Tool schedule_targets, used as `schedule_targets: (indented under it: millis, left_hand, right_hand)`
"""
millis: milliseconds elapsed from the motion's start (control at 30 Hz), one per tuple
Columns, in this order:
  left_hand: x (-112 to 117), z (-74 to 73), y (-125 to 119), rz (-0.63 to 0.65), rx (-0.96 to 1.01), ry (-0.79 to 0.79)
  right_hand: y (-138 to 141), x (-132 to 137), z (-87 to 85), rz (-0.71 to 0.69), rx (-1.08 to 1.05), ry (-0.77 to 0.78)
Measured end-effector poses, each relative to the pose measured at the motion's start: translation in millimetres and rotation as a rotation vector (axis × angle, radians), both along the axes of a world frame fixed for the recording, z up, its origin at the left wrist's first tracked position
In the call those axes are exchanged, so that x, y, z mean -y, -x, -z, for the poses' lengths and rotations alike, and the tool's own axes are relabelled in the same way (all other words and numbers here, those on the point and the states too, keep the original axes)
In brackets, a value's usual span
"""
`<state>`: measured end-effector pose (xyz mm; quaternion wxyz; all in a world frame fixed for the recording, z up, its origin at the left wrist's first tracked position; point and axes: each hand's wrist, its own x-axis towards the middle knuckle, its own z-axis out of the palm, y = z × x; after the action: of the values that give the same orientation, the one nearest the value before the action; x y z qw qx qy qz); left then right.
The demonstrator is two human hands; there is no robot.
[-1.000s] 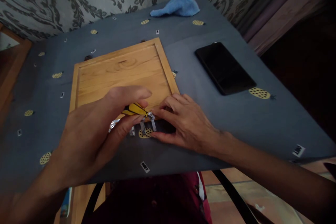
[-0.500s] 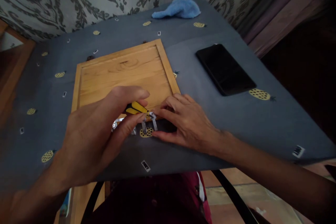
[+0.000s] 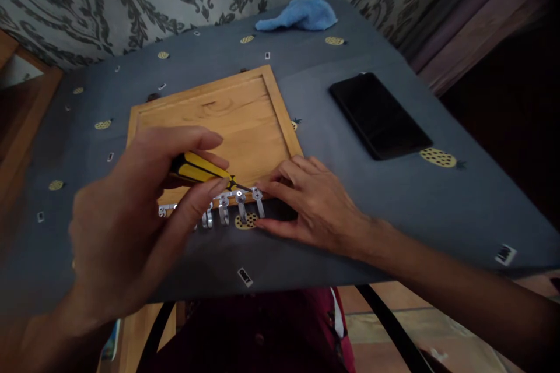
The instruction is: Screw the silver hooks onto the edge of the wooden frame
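Observation:
My left hand is closed round a yellow and black screwdriver, whose tip points right toward the last screw of a row of silver metal hooks. The hooks hang along the near edge of a wooden board. My right hand lies on the board's near right corner, its fingers curled and pressed down beside the rightmost hook.
A black phone lies face down to the right of the board. A crumpled blue cloth sits at the far edge of the table, whose grey cover has pineapple prints. A patterned wall rises behind.
My left hand has drawn back to the left and up with the screwdriver, so more of its handle and of the hook row shows. My right hand has stayed in place.

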<state>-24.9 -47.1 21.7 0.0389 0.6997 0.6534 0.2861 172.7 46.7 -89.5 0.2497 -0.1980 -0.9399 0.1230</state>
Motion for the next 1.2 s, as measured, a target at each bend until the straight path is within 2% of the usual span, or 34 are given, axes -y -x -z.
schedule_targets:
  millis: [167,500,700,933,1200]
  left_hand:
    - [-4,6.6,-3,0.077,0.008,-0.029]
    - [-5,10.0,-2,0.127,0.013,0.050]
    - [-8,5.9,0,0.165,-0.081,0.013]
    - [-10,-0.4,-5,0.182,-0.152,0.095]
    - [-7,2.8,-5,0.171,-0.202,0.068]
  right_hand:
    - [1,0,0.1,-0.003,0.005,0.000]
    - [1,0,0.0,-0.002,-0.002,-0.003]
    - [0,1,-0.6,0.000,0.005,0.005]
    - [0,0,-1.7,-0.010,0.001,0.005]
    - [0,0,-0.8,-0.005,0.009,0.001]
